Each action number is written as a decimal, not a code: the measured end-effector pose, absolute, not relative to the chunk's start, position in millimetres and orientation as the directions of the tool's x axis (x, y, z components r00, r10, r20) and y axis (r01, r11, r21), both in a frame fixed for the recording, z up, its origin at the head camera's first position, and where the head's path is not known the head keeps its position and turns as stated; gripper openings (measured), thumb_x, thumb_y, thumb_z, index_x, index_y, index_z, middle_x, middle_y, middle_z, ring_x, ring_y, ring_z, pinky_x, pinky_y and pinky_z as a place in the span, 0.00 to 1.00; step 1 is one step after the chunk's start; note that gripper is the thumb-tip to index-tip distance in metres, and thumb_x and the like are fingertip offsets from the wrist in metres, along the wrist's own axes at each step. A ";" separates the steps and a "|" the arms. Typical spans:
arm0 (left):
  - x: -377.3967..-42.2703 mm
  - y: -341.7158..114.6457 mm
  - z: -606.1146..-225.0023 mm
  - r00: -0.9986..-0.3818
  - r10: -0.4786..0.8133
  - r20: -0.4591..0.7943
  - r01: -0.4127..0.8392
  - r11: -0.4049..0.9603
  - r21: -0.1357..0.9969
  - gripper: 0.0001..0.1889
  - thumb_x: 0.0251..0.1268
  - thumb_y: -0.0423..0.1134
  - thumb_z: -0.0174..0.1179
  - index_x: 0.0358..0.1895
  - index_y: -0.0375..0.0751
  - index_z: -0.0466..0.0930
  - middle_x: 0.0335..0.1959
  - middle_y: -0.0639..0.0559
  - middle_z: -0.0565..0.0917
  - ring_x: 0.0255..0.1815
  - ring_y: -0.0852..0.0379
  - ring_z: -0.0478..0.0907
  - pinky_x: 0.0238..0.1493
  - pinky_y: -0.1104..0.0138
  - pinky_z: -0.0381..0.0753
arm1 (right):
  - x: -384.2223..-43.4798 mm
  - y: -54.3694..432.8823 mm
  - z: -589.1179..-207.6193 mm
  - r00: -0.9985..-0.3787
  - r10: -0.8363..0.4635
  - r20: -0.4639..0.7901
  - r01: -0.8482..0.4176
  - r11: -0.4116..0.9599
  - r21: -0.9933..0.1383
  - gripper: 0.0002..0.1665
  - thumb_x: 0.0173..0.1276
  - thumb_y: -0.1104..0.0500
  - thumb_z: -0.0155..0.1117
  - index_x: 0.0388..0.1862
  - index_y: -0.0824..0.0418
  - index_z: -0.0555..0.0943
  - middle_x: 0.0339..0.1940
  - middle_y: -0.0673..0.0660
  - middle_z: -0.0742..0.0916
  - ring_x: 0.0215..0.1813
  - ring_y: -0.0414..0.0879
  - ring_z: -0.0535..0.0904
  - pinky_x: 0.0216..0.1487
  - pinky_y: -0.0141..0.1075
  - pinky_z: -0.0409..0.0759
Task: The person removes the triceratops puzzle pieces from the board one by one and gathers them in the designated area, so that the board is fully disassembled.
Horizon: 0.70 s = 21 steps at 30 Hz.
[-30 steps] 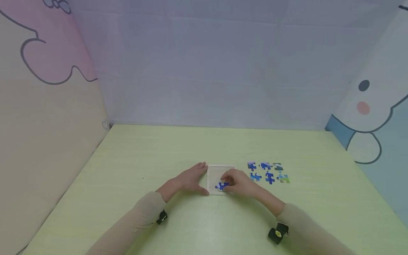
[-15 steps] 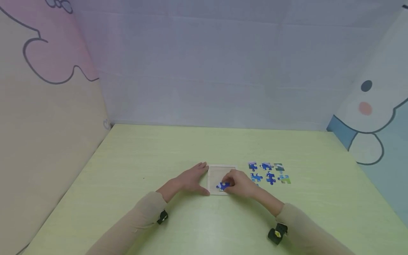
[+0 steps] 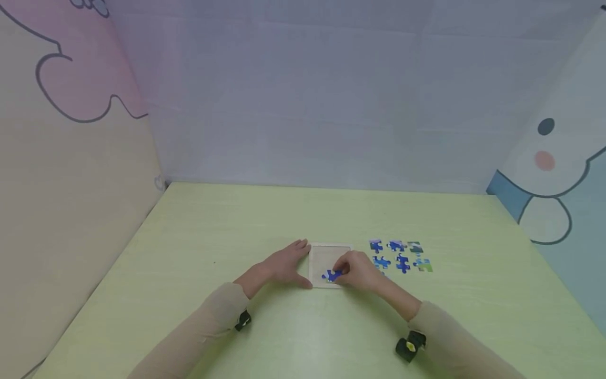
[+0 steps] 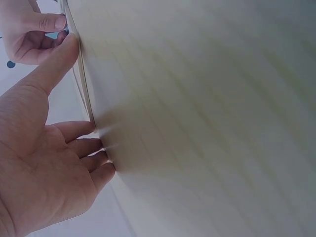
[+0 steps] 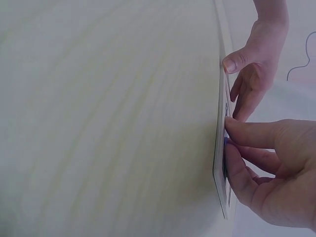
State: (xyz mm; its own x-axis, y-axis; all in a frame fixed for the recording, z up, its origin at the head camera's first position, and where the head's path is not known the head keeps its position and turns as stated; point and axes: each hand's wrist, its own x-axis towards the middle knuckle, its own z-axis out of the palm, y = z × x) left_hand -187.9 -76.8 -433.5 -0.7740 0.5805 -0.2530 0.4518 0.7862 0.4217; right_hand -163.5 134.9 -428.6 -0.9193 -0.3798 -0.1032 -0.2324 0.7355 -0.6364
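Observation:
A small square puzzle tray [image 3: 325, 256] with a raised pale rim lies flat on the table. My left hand [image 3: 286, 265] is spread along its left side, with straight fingers touching the rim and the thumb at the near left corner; the left wrist view shows this hand [image 4: 54, 158] against the tray edge. Over the tray's near part, my right hand [image 3: 361, 271] pinches a blue jigsaw piece [image 3: 330, 276] between thumb and fingers. In the right wrist view the fingertips of that hand [image 5: 276, 173] are down at the tray [image 5: 219, 153], hiding most of the piece.
Right of the tray lie several loose jigsaw pieces, among them a dark blue piece [image 3: 402, 263] and a green-edged piece [image 3: 423, 264]. One more is partly hidden behind my right hand. Cloth walls with cartoon figures surround the light green table [image 3: 265, 216].
The whole head view has shifted slightly. My right hand stays over the tray's near part with the jigsaw piece, its fingers moving only a little. My left hand keeps its place at the rim.

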 end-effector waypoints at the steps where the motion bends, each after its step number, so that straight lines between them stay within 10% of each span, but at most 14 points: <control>1: -187.7 -76.8 -433.0 -0.774 0.582 -0.249 0.453 0.784 0.424 0.51 0.46 0.57 0.65 0.69 0.34 0.51 0.72 0.42 0.49 0.72 0.46 0.42 0.70 0.57 0.48 | -164.1 134.8 -428.2 -0.917 -0.382 -0.110 -0.231 0.736 -0.636 0.10 0.46 0.67 0.72 0.31 0.64 0.84 0.26 0.51 0.83 0.29 0.39 0.75 0.32 0.29 0.77; 21: -186.9 -76.3 -431.2 -0.777 0.576 -0.253 0.448 0.789 0.420 0.50 0.46 0.57 0.66 0.69 0.35 0.52 0.71 0.43 0.50 0.72 0.47 0.43 0.70 0.58 0.49 | -168.0 143.2 -430.3 -0.896 -0.433 -0.104 -0.250 0.683 -0.686 0.09 0.49 0.69 0.70 0.29 0.62 0.80 0.24 0.49 0.80 0.29 0.39 0.74 0.31 0.28 0.75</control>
State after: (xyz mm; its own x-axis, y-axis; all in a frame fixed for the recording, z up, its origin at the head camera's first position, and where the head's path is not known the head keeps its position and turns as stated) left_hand -186.9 -76.3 -431.2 -0.7773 0.5758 -0.2534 0.4476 0.7893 0.4203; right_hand -168.0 143.2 -430.3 -0.8956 -0.4325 -0.1040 -0.2504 0.6835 -0.6856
